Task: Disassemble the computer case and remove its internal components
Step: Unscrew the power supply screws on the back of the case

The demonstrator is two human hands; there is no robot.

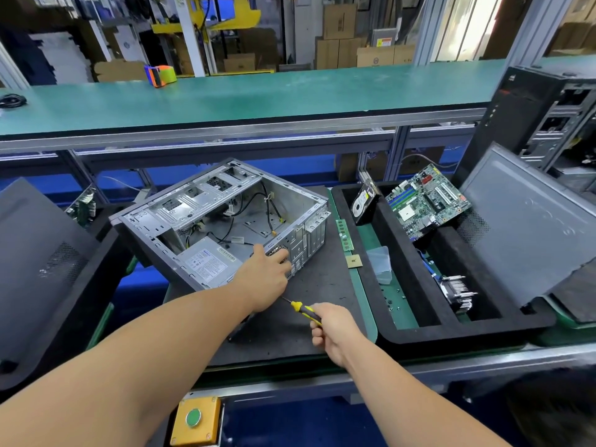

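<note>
- One computer case [222, 221], side panel off, lying on its side on a dark mat [290, 330] at bench centre; open side faces up.
- Inside case: one power supply [209, 261] w/ white label at near-left corner; several loose black cables [258, 204] across the floor; drive bays along the far-left wall.
- Left hand [266, 275]: palm down on the case's near rear corner, fingers spread over the vent grille, thumb apart and pointing toward the interior; pressing on the case, nothing clamped.
- Right hand [333, 327]: fingers curled tight round one screwdriver [301, 309] w/ yellow-and-black handle; shaft points up-left, tip hidden behind the left wrist.
- Between case and tray, on the mat: one green RAM stick [344, 235], one square CPU chip [353, 261], one clear plastic box [380, 262].
- One black foam tray [419, 330] to the right, holding: one hard drive [364, 203] leaning upright, one motherboard [427, 201] tilted on the divider, one finned heatsink [458, 293] in the near compartment.
- Two dark side panels: one [529, 230] propped at right behind the tray, one [32, 262] at far left.
- One second black case [545, 117] upright at far right.
- One yellow button box w/ green button [195, 419] at bench front edge.
</note>
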